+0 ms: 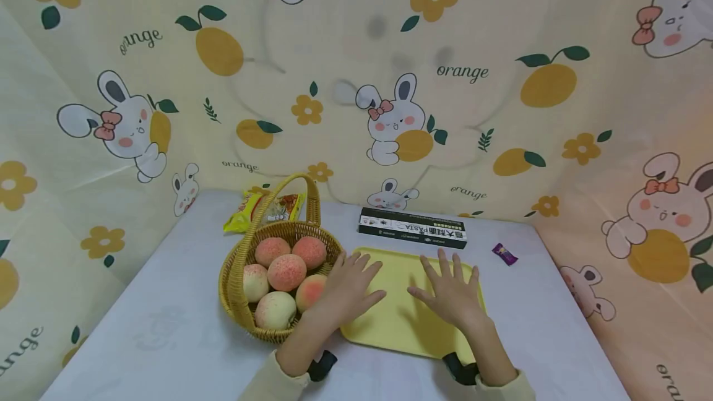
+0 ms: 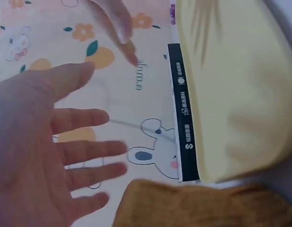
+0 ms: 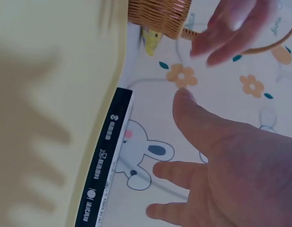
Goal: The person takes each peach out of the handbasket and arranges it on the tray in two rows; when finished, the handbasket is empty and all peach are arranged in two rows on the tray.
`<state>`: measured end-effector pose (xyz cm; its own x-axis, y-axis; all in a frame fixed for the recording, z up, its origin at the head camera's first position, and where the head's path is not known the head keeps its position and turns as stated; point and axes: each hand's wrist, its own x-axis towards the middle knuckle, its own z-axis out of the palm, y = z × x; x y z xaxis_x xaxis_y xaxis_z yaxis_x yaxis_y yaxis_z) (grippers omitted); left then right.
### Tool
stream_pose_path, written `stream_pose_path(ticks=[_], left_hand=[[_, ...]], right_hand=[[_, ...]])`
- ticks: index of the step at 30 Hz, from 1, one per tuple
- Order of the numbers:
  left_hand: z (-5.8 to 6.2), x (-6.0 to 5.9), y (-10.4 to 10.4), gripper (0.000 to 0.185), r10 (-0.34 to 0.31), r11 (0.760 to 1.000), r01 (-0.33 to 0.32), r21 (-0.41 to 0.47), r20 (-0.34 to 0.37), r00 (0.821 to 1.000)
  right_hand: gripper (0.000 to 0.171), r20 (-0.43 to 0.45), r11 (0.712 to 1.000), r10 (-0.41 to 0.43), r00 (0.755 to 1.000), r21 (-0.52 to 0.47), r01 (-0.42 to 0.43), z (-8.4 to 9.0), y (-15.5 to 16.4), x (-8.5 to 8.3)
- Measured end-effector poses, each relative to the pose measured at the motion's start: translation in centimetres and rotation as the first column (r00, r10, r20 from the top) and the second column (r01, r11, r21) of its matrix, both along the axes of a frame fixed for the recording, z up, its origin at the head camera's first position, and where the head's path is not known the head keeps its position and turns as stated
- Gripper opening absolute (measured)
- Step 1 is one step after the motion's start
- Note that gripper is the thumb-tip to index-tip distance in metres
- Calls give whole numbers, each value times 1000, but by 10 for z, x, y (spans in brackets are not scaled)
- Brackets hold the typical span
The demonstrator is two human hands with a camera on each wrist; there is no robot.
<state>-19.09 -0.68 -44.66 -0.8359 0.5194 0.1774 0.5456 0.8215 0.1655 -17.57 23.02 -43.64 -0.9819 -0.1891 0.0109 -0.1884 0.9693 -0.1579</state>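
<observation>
Both hands hover with fingers spread, holding nothing. My left hand [image 1: 346,283] is over the left part of a yellow tray [image 1: 390,327], its wrist overlapping the edge of a wicker basket [image 1: 228,302] in the head view. Over the tray's right side is my right hand [image 1: 453,293], palm down, casting a shadow on it. Several peaches [image 1: 286,272], pink and pale, fill the basket, whose tall handle [image 1: 314,200] arches above them. In the left wrist view the left hand [image 2: 37,151] shows its palm and straight fingers; the right wrist view shows the right hand [image 3: 245,175] likewise.
Behind the tray lies a long black-and-white pasta box [image 1: 412,228]. A yellow snack packet [image 1: 239,215] sits behind the basket. To the right of the box is a small purple wrapped item [image 1: 504,254]. A printed cloth [image 1: 345,36] hangs round the white table [image 1: 161,351].
</observation>
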Motion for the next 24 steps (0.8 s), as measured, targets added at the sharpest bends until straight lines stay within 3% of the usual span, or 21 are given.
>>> stream_pose_path(ticks=[3, 6, 8, 11, 14, 16, 18, 20, 22, 24], left_hand=[[3, 12, -13, 43, -63, 991, 61, 123, 10, 998], [6, 28, -30, 30, -116, 953, 93, 288, 63, 991], [5, 37, -40, 21, -137, 918, 100, 385, 70, 988], [2, 51, -53, 9, -156, 855, 136, 500, -1, 988], [-5, 67, -66, 11, -164, 779, 170, 603, -65, 984], [-9, 78, -75, 15, -159, 730, 144, 668, -39, 987], [-13, 88, -86, 18, -129, 692, 97, 716, -10, 992], [-16, 97, -96, 22, -63, 677, 43, 735, 1, 998], [-17, 104, -106, 27, 51, 689, -26, 724, -13, 999], [-18, 108, -115, 32, 197, 715, -98, 693, -64, 978]], right_hand=[[75, 13, 1000, 6, 1000, -3, -6, -1, 0, 0], [74, 22, 1000, 11, 1000, -6, -11, -2, -1, -1], [73, 26, 1000, 14, 1000, -7, -14, -2, -1, -1], [72, 33, 1000, 20, 999, -6, -20, -4, 0, -2], [71, 35, 1000, 27, 999, -10, -27, -5, -1, -2], [71, 37, 999, 33, 999, -17, -32, -6, -1, -3], [71, 41, 999, 38, 998, -22, -37, -7, -2, -3], [71, 47, 999, 41, 998, -29, -39, -7, -2, -3], [71, 49, 999, 40, 998, -28, -39, -7, -2, -3], [70, 47, 999, 38, 998, -25, -37, -7, -2, -3]])
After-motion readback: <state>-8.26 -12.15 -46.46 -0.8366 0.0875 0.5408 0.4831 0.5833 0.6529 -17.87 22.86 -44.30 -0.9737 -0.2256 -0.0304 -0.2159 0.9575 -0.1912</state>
